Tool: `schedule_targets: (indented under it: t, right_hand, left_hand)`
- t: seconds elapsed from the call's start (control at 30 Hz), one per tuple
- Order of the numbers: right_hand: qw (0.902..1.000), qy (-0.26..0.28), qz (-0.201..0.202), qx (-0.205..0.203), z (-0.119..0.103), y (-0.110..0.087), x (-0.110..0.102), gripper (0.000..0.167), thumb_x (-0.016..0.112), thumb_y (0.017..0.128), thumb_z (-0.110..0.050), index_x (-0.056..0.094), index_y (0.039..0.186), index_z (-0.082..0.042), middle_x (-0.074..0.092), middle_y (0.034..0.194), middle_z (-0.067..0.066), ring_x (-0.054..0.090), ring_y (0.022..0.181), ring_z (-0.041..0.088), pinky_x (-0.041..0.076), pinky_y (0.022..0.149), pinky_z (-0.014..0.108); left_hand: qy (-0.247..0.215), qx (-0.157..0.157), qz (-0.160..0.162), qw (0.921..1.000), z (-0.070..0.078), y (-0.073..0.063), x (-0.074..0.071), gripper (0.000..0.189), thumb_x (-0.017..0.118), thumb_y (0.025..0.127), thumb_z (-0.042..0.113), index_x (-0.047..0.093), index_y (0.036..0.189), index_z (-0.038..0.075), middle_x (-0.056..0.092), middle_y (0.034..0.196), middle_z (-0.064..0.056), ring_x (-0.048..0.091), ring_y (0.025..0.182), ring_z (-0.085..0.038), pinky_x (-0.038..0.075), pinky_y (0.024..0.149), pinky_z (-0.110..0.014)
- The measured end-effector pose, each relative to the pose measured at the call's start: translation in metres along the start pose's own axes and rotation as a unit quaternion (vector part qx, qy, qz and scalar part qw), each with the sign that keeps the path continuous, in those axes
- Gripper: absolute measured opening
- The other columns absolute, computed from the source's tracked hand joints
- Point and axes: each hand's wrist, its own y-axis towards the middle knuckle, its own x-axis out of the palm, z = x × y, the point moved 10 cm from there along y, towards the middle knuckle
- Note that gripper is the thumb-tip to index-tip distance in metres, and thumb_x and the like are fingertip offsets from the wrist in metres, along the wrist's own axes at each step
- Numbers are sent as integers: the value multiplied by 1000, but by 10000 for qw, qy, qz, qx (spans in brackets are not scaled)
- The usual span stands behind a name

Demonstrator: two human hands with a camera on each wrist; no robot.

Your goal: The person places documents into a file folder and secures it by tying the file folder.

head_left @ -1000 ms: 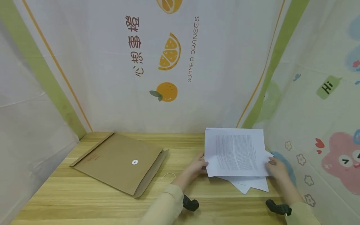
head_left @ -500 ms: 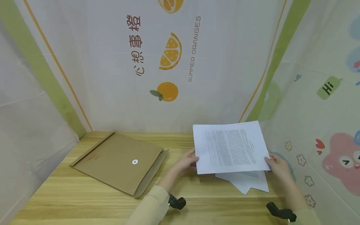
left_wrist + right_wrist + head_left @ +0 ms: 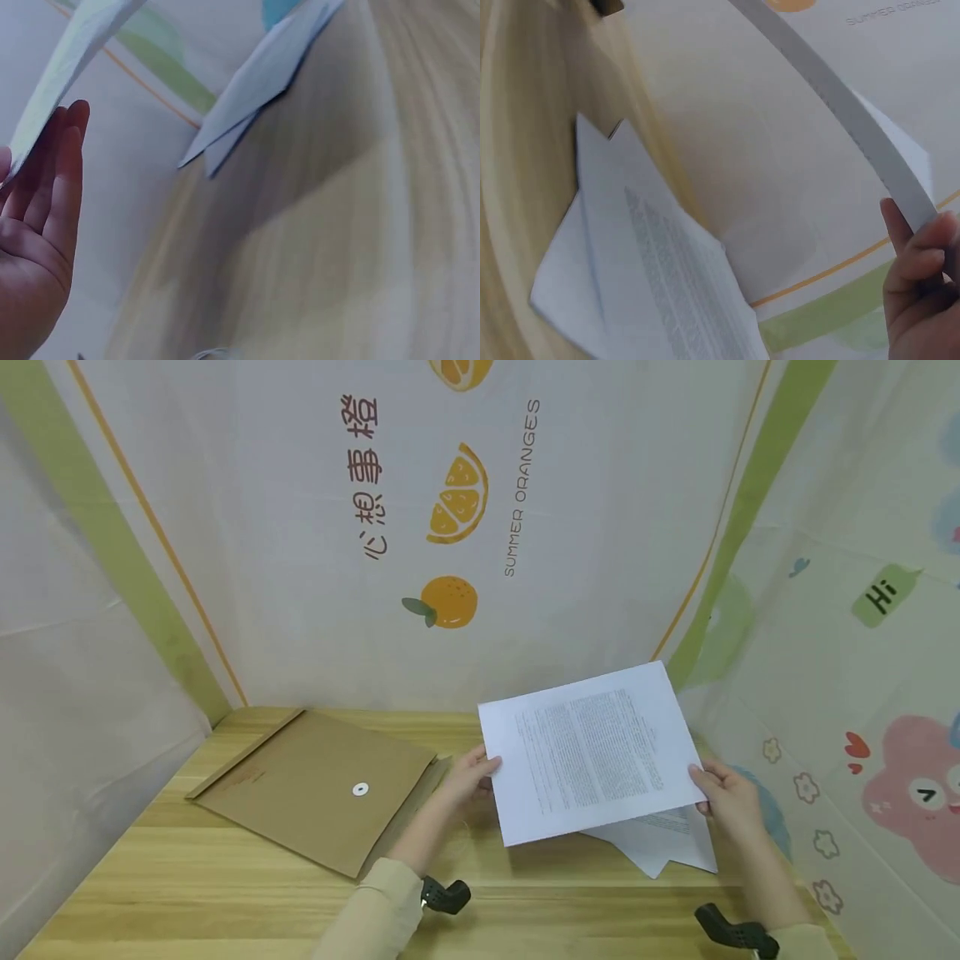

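Observation:
Between both hands a printed sheet of paper (image 3: 588, 752) is held up off the table, tilted with its right side higher. My left hand (image 3: 468, 777) pinches its left edge, thumb on top and fingers beneath; the left wrist view shows that hand (image 3: 41, 225) with the fingers behind the paper. At the opposite edge my right hand (image 3: 727, 793) grips the lower right corner between thumb and fingers. Below lie more printed papers (image 3: 667, 843), fanned unevenly on the table; the right wrist view shows these papers (image 3: 652, 277) apart from the raised sheet. Whether the raised paper is one sheet or several, I cannot tell.
A brown kraft envelope (image 3: 315, 789) with a white button lies at the left of the wooden table (image 3: 225, 893), its flap side facing right. White printed cloth (image 3: 600, 527) hangs behind and along both sides. Black wrist cameras stick out near both sleeves.
Both hands have lifted the printed sheet off the other papers. It has moved left and turned, its right side rising, and more of the papers below shows. The envelope stays put.

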Motion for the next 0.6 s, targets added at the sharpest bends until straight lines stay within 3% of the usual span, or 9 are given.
schedule_targets:
  t: [0.1, 0.2, 0.27, 0.33, 0.47, 0.6]
  right_hand:
    - [9992, 371, -68, 155, -1, 0, 2, 51, 60, 95, -31, 54, 122, 12, 64, 73, -6, 46, 50, 3, 41, 46, 15]
    - [9949, 902, 16, 457, 2, 0, 3, 28, 68, 90, -31, 70, 96, -3, 63, 69, -4, 46, 48, 3, 40, 45, 14]
    - [9896, 1279, 82, 645, 6, 0, 6, 17, 71, 88, -29, 72, 80, -15, 61, 67, -4, 47, 47, 3, 41, 45, 14]
    - [9835, 1644, 68, 753, 8, 0, 11, 18, 70, 88, -29, 71, 73, -19, 59, 64, -5, 49, 48, 4, 44, 47, 14]
    - [9724, 2211, -281, 690, 9, -5, 37, 16, 64, 93, -29, 71, 84, -18, 66, 71, -6, 58, 59, 5, 50, 58, 16]
    - [9684, 2320, -795, 449, 3, -14, 74, 18, 56, 98, -30, 67, 103, -17, 71, 90, -8, 64, 81, 7, 52, 73, 21]
  left_hand:
    - [-185, 128, 20, 9997, 6, -2, -7, 39, 49, 99, 15, 45, 133, -5, 69, 100, -13, 68, 78, -18, 55, 71, -33]
    - [-345, 133, 82, 9993, 9, -6, -14, 38, 49, 98, 10, 44, 132, -7, 69, 99, -13, 69, 79, -19, 56, 71, -33]
    - [-435, 141, 191, 9988, 11, -9, -19, 38, 49, 98, 6, 43, 133, -8, 68, 101, -15, 69, 79, -20, 56, 70, -33]
    - [-543, 186, 352, 9977, 13, -12, -23, 38, 48, 97, 3, 43, 133, -9, 67, 103, -16, 69, 80, -21, 57, 71, -34]
    - [-921, 335, 825, 9918, 17, -18, -28, 35, 45, 99, 2, 44, 132, -8, 65, 107, -17, 69, 84, -23, 56, 73, -34]
    - [-1366, 540, 1082, 9832, 19, -21, -23, 33, 43, 100, 3, 43, 131, -7, 64, 110, -18, 68, 89, -24, 56, 76, -35]
